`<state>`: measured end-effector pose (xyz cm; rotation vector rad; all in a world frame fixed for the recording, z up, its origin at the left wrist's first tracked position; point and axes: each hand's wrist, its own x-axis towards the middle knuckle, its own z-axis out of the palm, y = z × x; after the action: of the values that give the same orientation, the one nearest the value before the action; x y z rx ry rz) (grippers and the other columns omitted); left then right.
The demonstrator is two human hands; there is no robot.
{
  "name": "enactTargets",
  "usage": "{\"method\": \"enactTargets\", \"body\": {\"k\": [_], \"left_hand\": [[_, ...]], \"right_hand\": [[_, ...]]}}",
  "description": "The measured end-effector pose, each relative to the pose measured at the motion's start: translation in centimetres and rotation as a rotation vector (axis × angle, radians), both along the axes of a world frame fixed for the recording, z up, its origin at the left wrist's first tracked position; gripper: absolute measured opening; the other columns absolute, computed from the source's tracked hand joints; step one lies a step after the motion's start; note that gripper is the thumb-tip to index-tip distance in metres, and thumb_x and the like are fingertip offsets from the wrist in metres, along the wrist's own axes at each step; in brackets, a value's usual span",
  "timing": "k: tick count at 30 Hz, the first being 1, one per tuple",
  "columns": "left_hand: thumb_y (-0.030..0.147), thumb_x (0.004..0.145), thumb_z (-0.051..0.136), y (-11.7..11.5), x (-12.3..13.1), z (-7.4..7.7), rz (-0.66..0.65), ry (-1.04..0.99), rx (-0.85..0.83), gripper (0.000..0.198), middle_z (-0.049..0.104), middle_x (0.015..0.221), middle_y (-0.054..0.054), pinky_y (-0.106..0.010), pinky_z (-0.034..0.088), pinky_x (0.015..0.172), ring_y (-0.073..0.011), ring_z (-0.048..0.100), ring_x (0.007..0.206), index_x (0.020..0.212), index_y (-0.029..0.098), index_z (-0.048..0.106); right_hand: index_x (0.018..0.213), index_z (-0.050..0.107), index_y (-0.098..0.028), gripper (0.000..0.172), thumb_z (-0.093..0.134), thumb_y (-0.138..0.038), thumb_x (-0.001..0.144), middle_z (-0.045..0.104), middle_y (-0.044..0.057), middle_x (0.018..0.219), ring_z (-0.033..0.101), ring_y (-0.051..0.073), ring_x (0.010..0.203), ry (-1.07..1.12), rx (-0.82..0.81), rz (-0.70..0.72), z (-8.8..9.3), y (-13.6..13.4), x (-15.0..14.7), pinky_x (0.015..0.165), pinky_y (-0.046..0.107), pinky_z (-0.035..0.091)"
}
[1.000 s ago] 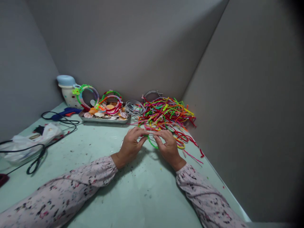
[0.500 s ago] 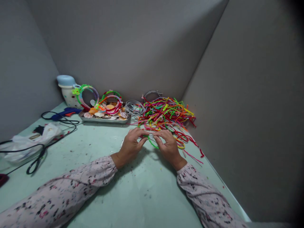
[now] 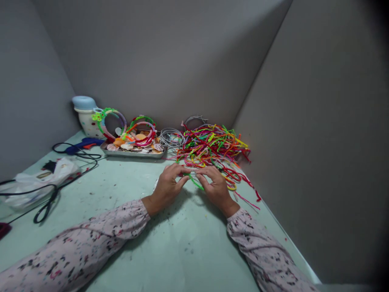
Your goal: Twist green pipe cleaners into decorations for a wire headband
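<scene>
My left hand is closed, thumb and forefinger pinching one end of a green pipe cleaner against a thin pale wire. The pipe cleaner's loose part slants down to the right, toward my other hand. Across a small gap, my right hand is also closed, its thumb and fingertips pinching the same wire. Both hands are held over the pale green table, just in front of a tangled heap of coloured pipe cleaners. Most of the wire is hidden behind my fingers.
A metal tray of seashells stands at the back with wrapped hoops on it. Beside it lie coiled grey wire rings. To the left are a cup, a blue glue gun, black cable and a plastic bag.
The loose part of the green pipe cleaner has shifted slightly and looks straighter. Both hands stay almost where they were, with the same pinch.
</scene>
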<state>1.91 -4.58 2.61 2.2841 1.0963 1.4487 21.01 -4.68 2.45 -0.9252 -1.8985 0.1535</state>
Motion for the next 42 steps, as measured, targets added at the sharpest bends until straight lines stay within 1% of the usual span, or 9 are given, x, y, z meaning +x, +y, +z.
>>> {"method": "enactTargets", "body": {"k": [7, 18, 25, 30, 33, 38, 42], "left_hand": [[0.019, 0.086, 0.063, -0.2, 0.0, 0.1, 0.005, -0.002, -0.023, 0.007, 0.067, 0.086, -0.002, -0.033, 0.045, 0.080, -0.0170, 0.060, 0.083, 0.093, 0.019, 0.065], [0.021, 0.084, 0.064, -0.5, 0.1, 0.4, 0.041, -0.003, -0.065, 0.005, 0.069, 0.086, -0.002, -0.037, 0.040, 0.085, -0.0185, 0.061, 0.085, 0.089, 0.020, 0.065], [0.021, 0.082, 0.065, -0.7, 0.3, 0.5, 0.047, -0.022, -0.110, 0.002, 0.068, 0.081, -0.001, -0.037, 0.040, 0.085, -0.0183, 0.060, 0.083, 0.084, 0.020, 0.065], [0.020, 0.081, 0.065, -0.8, 0.3, 0.7, 0.042, -0.033, -0.142, 0.002, 0.067, 0.080, 0.000, -0.037, 0.040, 0.083, -0.0179, 0.059, 0.081, 0.082, 0.019, 0.064], [0.020, 0.081, 0.065, -0.8, 0.2, 0.7, 0.037, -0.037, -0.161, 0.002, 0.066, 0.079, 0.000, -0.037, 0.040, 0.083, -0.0180, 0.058, 0.080, 0.080, 0.019, 0.064], [0.022, 0.081, 0.064, -0.8, 0.2, 0.7, 0.028, -0.033, -0.182, 0.005, 0.066, 0.077, 0.000, -0.036, 0.041, 0.082, -0.0173, 0.058, 0.078, 0.077, 0.019, 0.064], [0.022, 0.081, 0.064, -0.8, 0.3, 0.7, 0.027, -0.029, -0.191, 0.007, 0.065, 0.074, 0.001, -0.035, 0.042, 0.079, -0.0168, 0.058, 0.075, 0.075, 0.019, 0.063]], "right_hand": [[0.091, 0.070, -0.024, 0.009, 0.061, -0.024, 0.089, 0.073, 0.003, 0.089, 0.064, 0.020, 0.088, 0.023, -0.025, 0.040, 0.2, -0.1, 0.0, 0.081, 0.038, 0.048], [0.090, 0.070, -0.025, 0.008, 0.062, -0.022, 0.088, 0.073, 0.003, 0.089, 0.065, 0.019, 0.087, 0.045, -0.045, 0.087, -0.1, 0.1, 0.0, 0.081, 0.038, 0.050], [0.089, 0.070, -0.025, 0.008, 0.063, -0.024, 0.087, 0.073, 0.003, 0.087, 0.065, 0.020, 0.085, 0.056, -0.038, 0.097, 0.1, 0.0, 0.0, 0.080, 0.038, 0.051], [0.090, 0.071, -0.025, 0.008, 0.063, -0.023, 0.087, 0.072, 0.003, 0.089, 0.065, 0.019, 0.087, 0.049, -0.041, 0.111, -0.2, 0.1, 0.1, 0.081, 0.037, 0.051], [0.091, 0.071, -0.025, 0.009, 0.063, -0.025, 0.088, 0.073, 0.003, 0.088, 0.066, 0.020, 0.086, 0.045, -0.059, 0.103, -0.5, 0.3, 0.3, 0.081, 0.038, 0.051], [0.092, 0.072, -0.025, 0.011, 0.063, -0.028, 0.087, 0.073, 0.004, 0.094, 0.065, 0.021, 0.092, 0.036, -0.059, 0.081, -0.9, 0.3, 0.3, 0.085, 0.039, 0.050], [0.093, 0.072, -0.024, 0.010, 0.065, -0.028, 0.085, 0.073, 0.004, 0.093, 0.066, 0.021, 0.090, 0.046, -0.071, 0.054, -1.1, 0.2, 0.2, 0.086, 0.040, 0.050]]}}
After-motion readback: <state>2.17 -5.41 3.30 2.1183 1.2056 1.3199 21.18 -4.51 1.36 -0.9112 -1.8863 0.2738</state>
